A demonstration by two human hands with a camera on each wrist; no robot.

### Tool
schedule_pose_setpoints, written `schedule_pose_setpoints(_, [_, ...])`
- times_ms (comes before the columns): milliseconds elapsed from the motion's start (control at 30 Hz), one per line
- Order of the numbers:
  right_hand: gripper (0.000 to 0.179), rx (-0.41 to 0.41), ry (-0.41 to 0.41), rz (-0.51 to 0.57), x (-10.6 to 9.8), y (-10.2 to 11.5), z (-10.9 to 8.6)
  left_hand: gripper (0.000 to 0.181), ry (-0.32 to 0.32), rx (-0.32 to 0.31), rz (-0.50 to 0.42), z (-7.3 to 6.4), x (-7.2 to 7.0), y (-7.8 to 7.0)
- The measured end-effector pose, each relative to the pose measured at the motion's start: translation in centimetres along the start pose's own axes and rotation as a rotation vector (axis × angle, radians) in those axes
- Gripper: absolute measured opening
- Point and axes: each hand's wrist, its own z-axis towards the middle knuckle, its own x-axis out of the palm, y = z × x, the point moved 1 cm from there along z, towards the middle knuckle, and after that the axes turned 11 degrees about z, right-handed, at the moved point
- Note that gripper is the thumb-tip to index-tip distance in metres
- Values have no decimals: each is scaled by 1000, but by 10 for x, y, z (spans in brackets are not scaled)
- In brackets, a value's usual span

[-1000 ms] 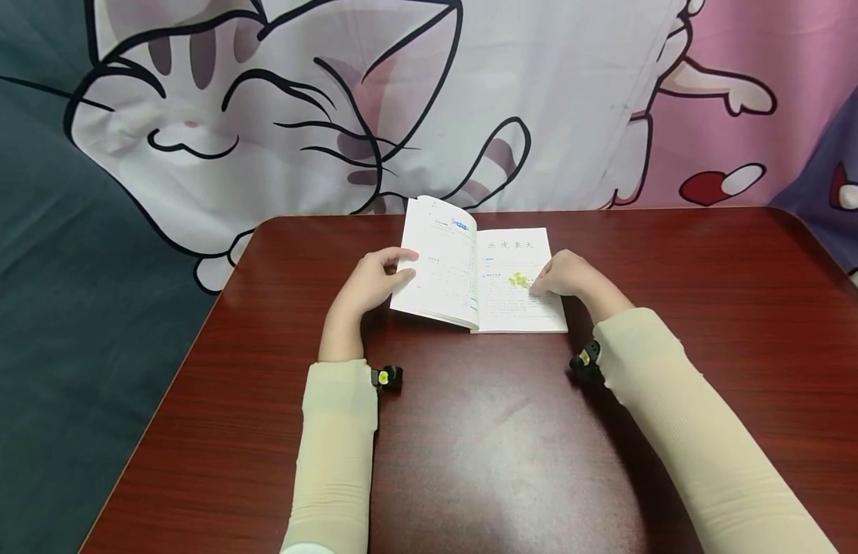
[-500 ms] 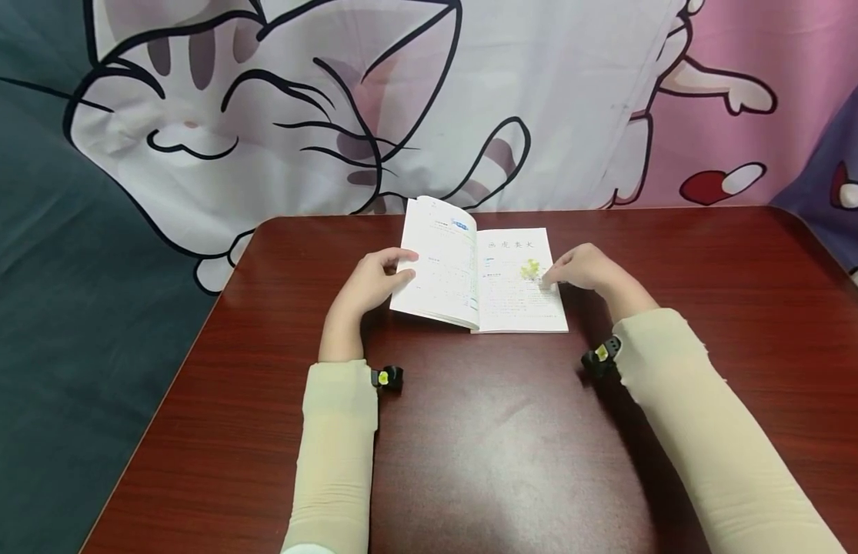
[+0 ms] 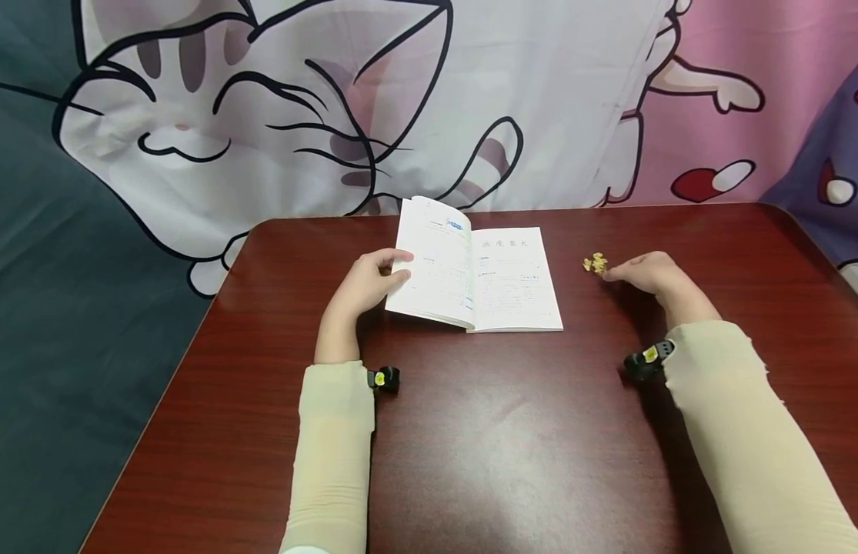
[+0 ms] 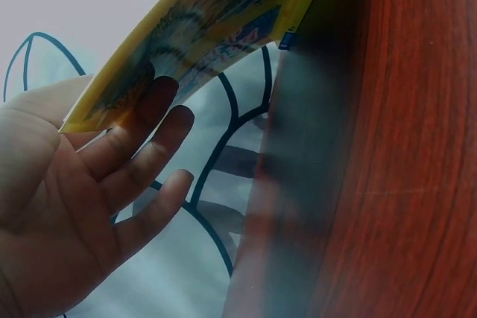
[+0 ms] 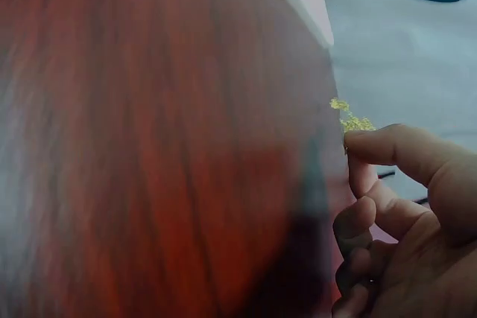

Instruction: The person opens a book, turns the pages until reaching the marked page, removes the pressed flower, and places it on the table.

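An open book [image 3: 517,288] lies on the table, its left half raised and tilted. My left hand [image 3: 365,286] grips that half at the outer edge, thumb on the page. In the left wrist view the fingers of the left hand [image 4: 97,184] are behind the yellow printed cover [image 4: 201,42]. To the right of the book, my right hand [image 3: 646,275] pinches a small gold, flower-like openwork piece [image 3: 595,264] between thumb and forefinger. In the right wrist view the gold piece [image 5: 358,123] sticks out past the fingertips of the right hand [image 5: 410,206], whose other fingers are curled.
The dark red-brown wooden table [image 3: 498,446] spreads out under both forearms. Behind its far edge hangs a curtain [image 3: 560,100] printed with a cartoon cat. A small black camera is worn on each wrist.
My right hand has moved right, carrying the gold flower-like piece from over the right page to beyond the book. The left hand and the book keep their place; the head view has shifted slightly.
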Motion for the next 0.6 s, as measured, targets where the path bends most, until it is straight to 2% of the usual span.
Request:
schedule_pose_setpoints(200, [48, 12, -32, 7, -3, -11, 0, 29, -4, 4, 3, -1, 1, 1])
schedule_pose_setpoints(467, [35, 13, -52, -39, -3, -11, -1, 28, -3, 12, -9, 0, 2, 3])
schedule_pose_setpoints(600, [36, 23, -61, -52, -2, -9, -2, 28, -4, 12, -11, 1, 1, 2])
